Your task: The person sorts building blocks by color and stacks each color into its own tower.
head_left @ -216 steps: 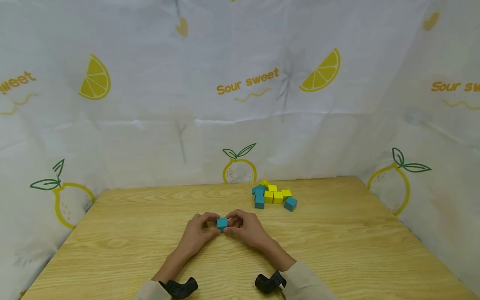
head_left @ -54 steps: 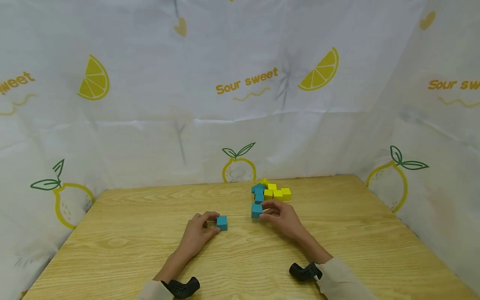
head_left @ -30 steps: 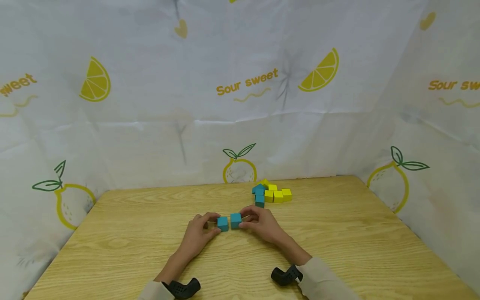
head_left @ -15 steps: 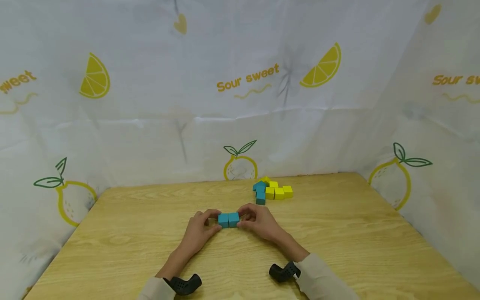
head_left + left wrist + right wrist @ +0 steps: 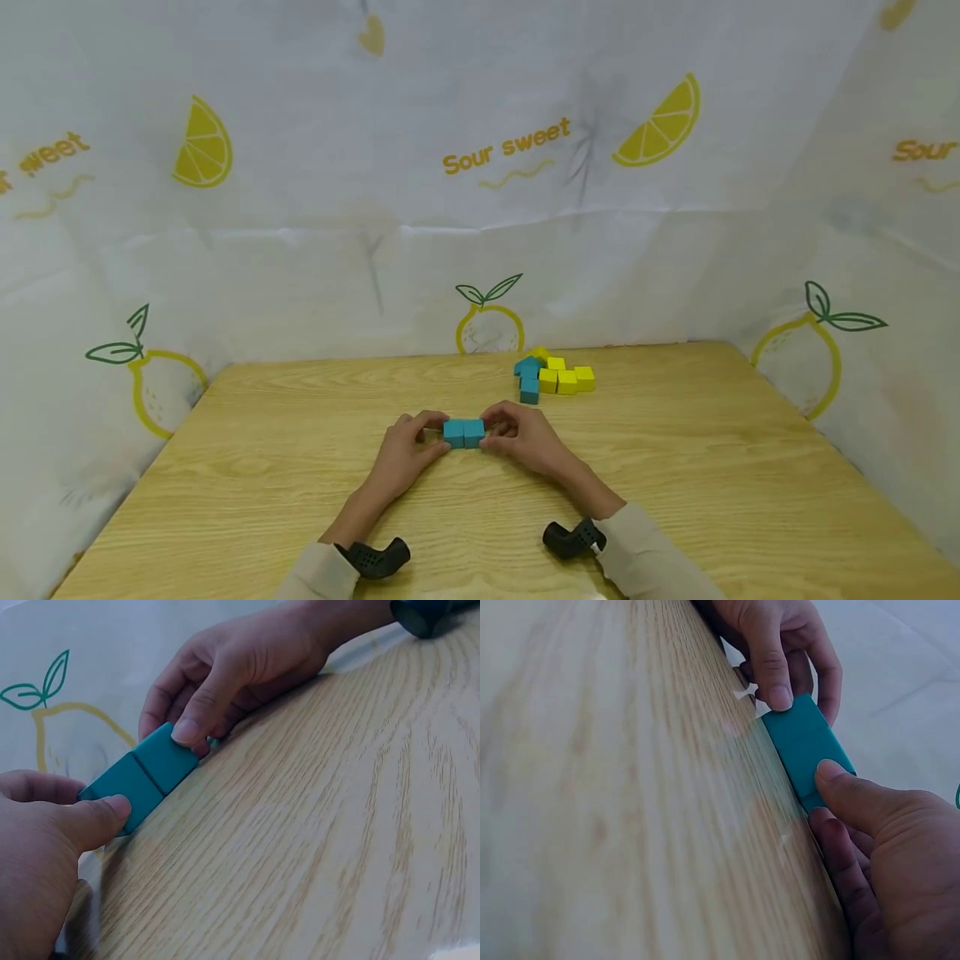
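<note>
Two blue cubes sit side by side on the wooden table, their faces touching. My left hand (image 5: 402, 452) pinches the left blue cube (image 5: 453, 433) between thumb and fingers. The right blue cube (image 5: 474, 432) is pinched by my right hand (image 5: 531, 439) from the other side. In the left wrist view a thin seam runs between the left cube (image 5: 116, 789) and the right cube (image 5: 166, 759), and they line up in a row. The right wrist view shows the right thumb on the near end of the blue pair (image 5: 806, 746); the seam is hard to make out there.
Farther back, right of centre, is a group of blocks: several yellow cubes (image 5: 567, 382), a blue cube (image 5: 529, 390) and a blue pointed block (image 5: 528, 367). A lemon-printed white cloth (image 5: 315, 283) hangs behind the wooden table (image 5: 300, 417) and along its sides.
My right hand let go of the first blue cube, fetched another from beside the yellow blocks and carried it left. It now touches the cube in my left hand, which stayed put.
</note>
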The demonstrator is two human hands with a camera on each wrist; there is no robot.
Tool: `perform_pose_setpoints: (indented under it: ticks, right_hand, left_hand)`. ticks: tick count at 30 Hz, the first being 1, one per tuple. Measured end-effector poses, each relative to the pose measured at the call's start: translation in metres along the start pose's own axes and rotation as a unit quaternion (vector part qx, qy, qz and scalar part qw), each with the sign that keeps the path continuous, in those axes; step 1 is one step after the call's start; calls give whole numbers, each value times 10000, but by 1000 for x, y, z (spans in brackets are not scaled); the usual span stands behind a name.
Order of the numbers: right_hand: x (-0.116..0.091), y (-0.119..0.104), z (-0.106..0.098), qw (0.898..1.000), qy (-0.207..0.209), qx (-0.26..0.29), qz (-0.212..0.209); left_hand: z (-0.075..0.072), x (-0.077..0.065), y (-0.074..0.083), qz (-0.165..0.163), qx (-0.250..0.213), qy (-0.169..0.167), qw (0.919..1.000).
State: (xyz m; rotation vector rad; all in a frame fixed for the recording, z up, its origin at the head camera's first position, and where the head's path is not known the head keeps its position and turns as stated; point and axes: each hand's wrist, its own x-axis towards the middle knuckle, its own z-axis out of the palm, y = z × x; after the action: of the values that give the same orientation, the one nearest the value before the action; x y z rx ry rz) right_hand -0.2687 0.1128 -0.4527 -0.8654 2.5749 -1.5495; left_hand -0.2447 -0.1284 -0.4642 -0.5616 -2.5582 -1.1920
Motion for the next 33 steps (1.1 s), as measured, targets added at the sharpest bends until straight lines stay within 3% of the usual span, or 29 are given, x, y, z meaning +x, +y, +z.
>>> perform_pose_setpoints:
  ticks: [11, 20, 25, 29, 33]
  right_hand:
    - [-1, -32, -6, 9998, 41, 95, -166]
    - [4, -6, -1, 9997, 78, 24, -210]
    - [4, -3, -4, 9969, 769, -63, -168]
    - [2, -1, -13, 9873, 1582, -145, 34]
    - [-1, 7, -24, 9783, 2043, -246, 234]
  left_hand:
    - [-2, 5, 5, -4, -35, 83, 10000]
    - [-3, 3, 2, -91, -42, 75, 9999]
    - [-3, 0, 1, -44, -130, 89, 9999]
    - [-1, -1, 2, 34, -113, 85, 9999]
    - [1, -2, 1, 7, -124, 43, 9999]
